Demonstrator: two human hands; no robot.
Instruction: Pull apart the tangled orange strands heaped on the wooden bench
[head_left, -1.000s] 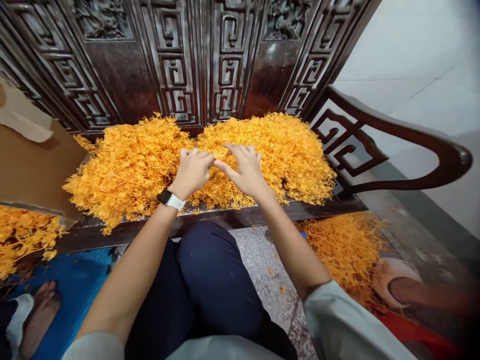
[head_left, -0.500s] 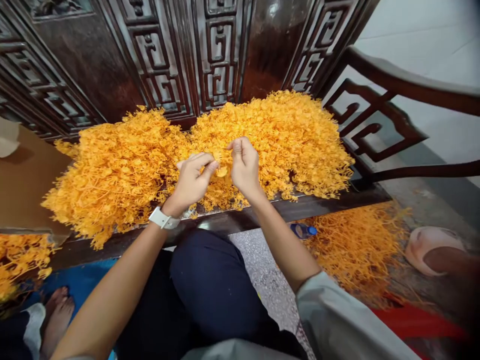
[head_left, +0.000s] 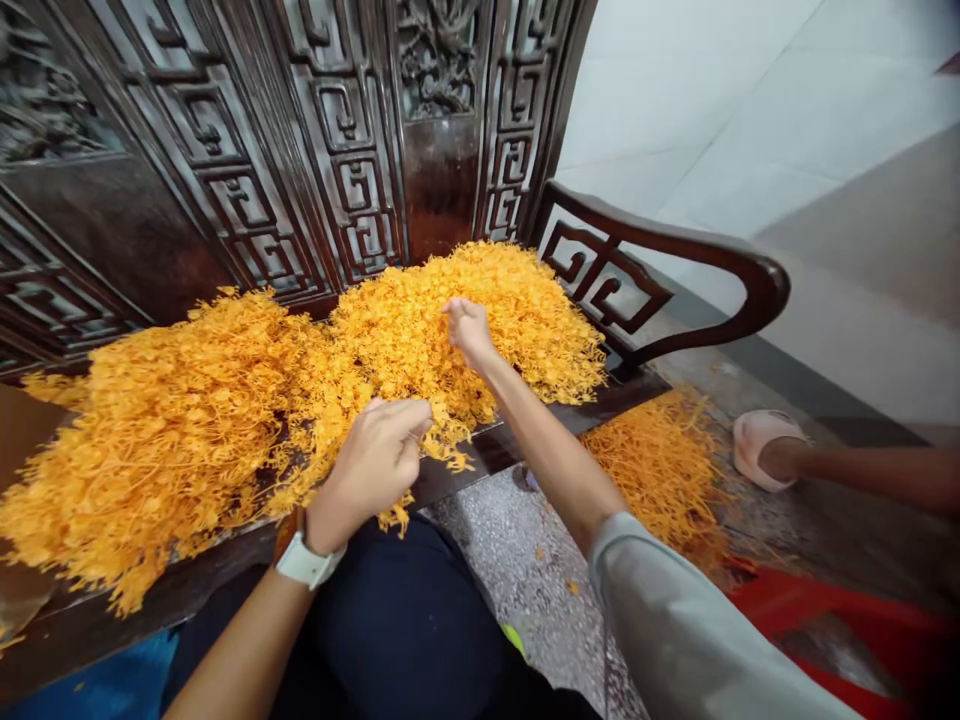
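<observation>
A large heap of orange stringy pieces (head_left: 172,440) with small flower-like heads lies along the wooden bench seat. My left hand (head_left: 375,460), with a white watch on its wrist, is at the front edge of the seat, fingers curled inward. Orange strands (head_left: 395,515) stick out from below this hand, above my knee. Farther back and to the right, my right hand (head_left: 470,330) is over the right-hand heap (head_left: 517,310), its fingers bent together. Whatever is between the right fingers is hidden against the orange behind.
A carved dark bench back (head_left: 360,180) and a curved armrest (head_left: 675,240) bound the seat. Orange strands (head_left: 660,460) are piled on the floor at right, near another person's foot in a pink slipper (head_left: 757,450). A red object (head_left: 817,620) lies at lower right.
My view has swung right. My hands, close together over the heap before, are now apart: the left nearer my knee, the right farther back over the heap.
</observation>
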